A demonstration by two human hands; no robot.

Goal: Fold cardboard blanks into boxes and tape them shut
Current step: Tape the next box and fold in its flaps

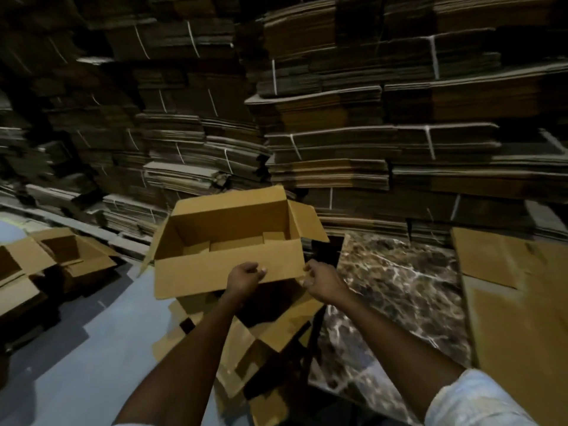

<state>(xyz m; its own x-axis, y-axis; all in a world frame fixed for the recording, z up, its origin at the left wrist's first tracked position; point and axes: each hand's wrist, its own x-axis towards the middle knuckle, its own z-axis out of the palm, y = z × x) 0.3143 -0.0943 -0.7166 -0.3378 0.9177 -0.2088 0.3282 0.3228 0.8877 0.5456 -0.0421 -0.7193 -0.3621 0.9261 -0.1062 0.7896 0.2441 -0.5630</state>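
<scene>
An erected brown cardboard box [227, 229] is held up in mid-air before me, its top open, flaps spread outward and bottom flaps folded in. My left hand [246, 278] grips the lower edge of the near wall, fingers curled round it. My right hand [318, 276] pinches the near right corner of the same wall. No tape is in view.
Strapped bundles of flat cardboard blanks [338, 142] are stacked high across the back. More erected open boxes lie on the blue floor at left [58, 256] and below my arms [264, 339]. A marble-patterned surface [390, 284] and flat cardboard sheets [516, 296] lie at right.
</scene>
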